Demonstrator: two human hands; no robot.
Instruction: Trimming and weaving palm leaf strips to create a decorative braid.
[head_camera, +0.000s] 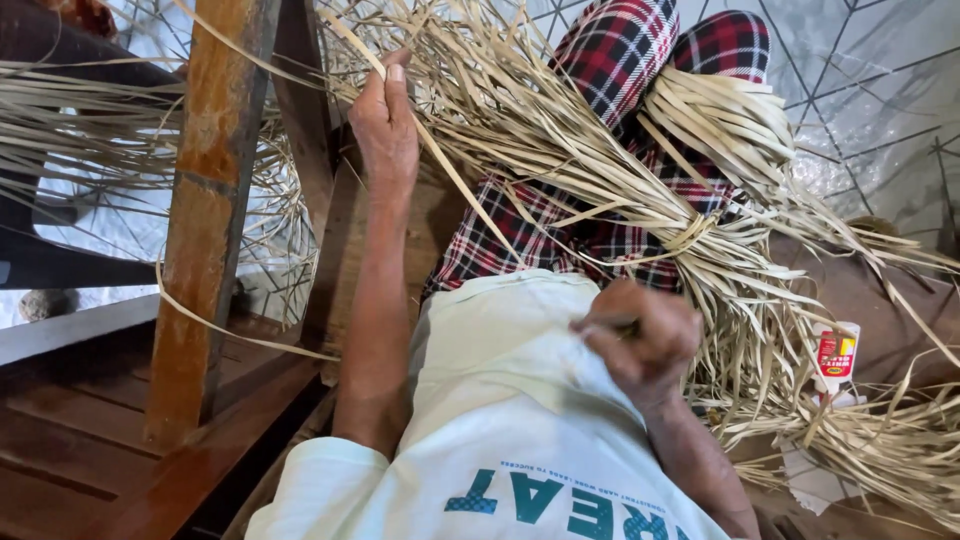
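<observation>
At the far left I see loose dried palm-leaf strips fanning out past a rusty brown wooden post that stands on a dark wooden floor. A single long strip curves from behind the post toward my left forearm.

My left arm runs straight up the middle-left of the view, elbow low near the pale shirt, wrist high. My left hand is raised with the back toward me, fingers pressed together and pointing up, pinching one thin strip between thumb and fingers. That strip runs from above the hand diagonally down to the right, across the checked red and black cloth over my legs.

My right hand sits lower and nearer, just above the shirt, curled into a loose fist with the knuckles toward the camera. Something thin seems to sit between the fingers, but I cannot tell what it is.

The big bundle of palm-leaf strips lies across my lap between and beyond both hands, tied around its middle with a twisted strip knot. Its folded end points to the upper right, and its loose ends spread toward the lower right corner. The bundle lies just right of the right hand.

Among those loose ends stands a small white bottle with a red label.
</observation>
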